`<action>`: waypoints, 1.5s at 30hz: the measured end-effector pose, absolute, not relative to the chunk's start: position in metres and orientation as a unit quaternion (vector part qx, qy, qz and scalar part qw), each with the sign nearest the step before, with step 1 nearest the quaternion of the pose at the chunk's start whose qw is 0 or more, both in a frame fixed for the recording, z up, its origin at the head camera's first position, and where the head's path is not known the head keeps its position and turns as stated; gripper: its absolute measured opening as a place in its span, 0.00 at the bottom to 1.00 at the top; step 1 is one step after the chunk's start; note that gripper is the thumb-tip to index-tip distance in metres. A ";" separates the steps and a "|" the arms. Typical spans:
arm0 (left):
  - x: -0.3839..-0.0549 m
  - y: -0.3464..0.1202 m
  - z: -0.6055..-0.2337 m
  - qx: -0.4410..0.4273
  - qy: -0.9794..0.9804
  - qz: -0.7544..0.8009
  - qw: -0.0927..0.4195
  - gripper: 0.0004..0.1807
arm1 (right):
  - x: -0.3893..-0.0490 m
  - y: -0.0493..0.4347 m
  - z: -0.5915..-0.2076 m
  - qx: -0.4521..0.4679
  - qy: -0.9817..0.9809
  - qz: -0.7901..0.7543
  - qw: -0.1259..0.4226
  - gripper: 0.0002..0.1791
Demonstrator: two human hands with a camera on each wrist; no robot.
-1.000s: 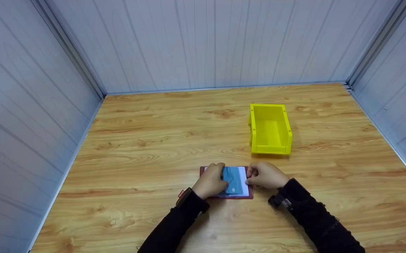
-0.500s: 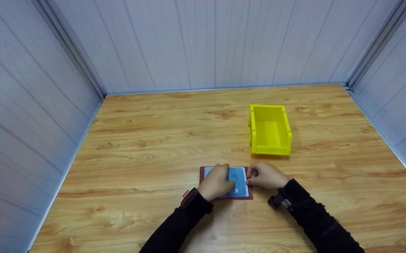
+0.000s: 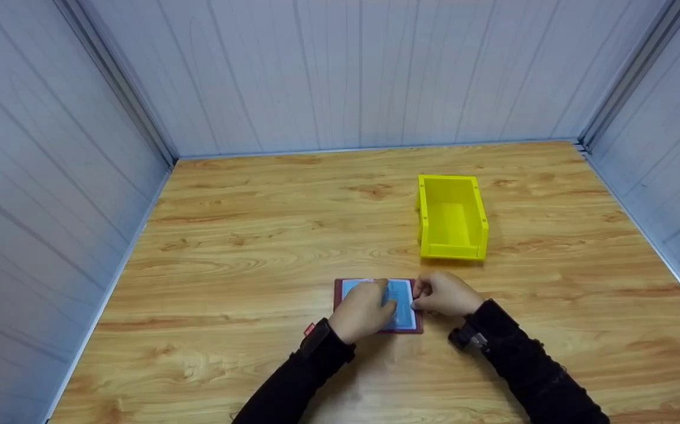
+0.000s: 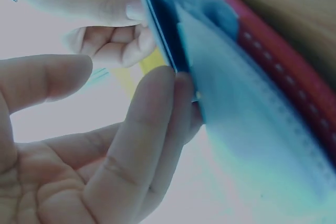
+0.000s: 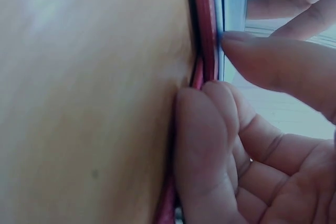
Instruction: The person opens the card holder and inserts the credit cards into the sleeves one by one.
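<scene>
An open card holder (image 3: 337,290) with a dark red cover and clear sleeves lies on the table. On its right half is a blue card (image 3: 402,301), lined up with the white-edged sleeve. Across the holder reaches my left hand (image 3: 359,312), its fingers straight against the card's left edge. The left wrist view shows the thumb held apart, with the fingertips (image 4: 160,85) at the sleeve opening (image 4: 226,87). My right hand (image 3: 447,293) pinches the holder's right edge. In the right wrist view, its thumb lies at the sleeve edge and curled fingers meet the red cover (image 5: 206,19).
A yellow plastic bin (image 3: 452,221) stands behind the right hand on the wood-grain table (image 3: 246,235). White panel walls (image 3: 328,70) enclose the back and both sides.
My left hand has shifted right, and the blue card has slid right until it lines up with the sleeve. The left thumb has come away from the card. The right hand stays at the edge.
</scene>
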State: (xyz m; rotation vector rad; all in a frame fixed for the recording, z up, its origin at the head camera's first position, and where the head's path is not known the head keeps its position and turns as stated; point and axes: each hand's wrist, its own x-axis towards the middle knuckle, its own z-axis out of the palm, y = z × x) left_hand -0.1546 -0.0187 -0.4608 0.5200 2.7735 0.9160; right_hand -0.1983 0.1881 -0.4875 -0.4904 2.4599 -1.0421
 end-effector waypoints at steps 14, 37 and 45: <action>-0.144 -0.018 -0.468 0.205 0.947 0.246 0.024 0.16 | -0.199 0.189 -0.489 -0.173 0.882 -0.381 0.216 0.09; -0.174 -0.080 -0.473 0.096 0.951 0.287 0.064 0.26 | -0.200 0.188 -0.491 -0.161 0.882 -0.384 0.221 0.09; -0.178 -0.083 -0.475 0.096 0.936 0.330 0.079 0.26 | -0.202 0.188 -0.493 -0.167 0.882 -0.383 0.215 0.09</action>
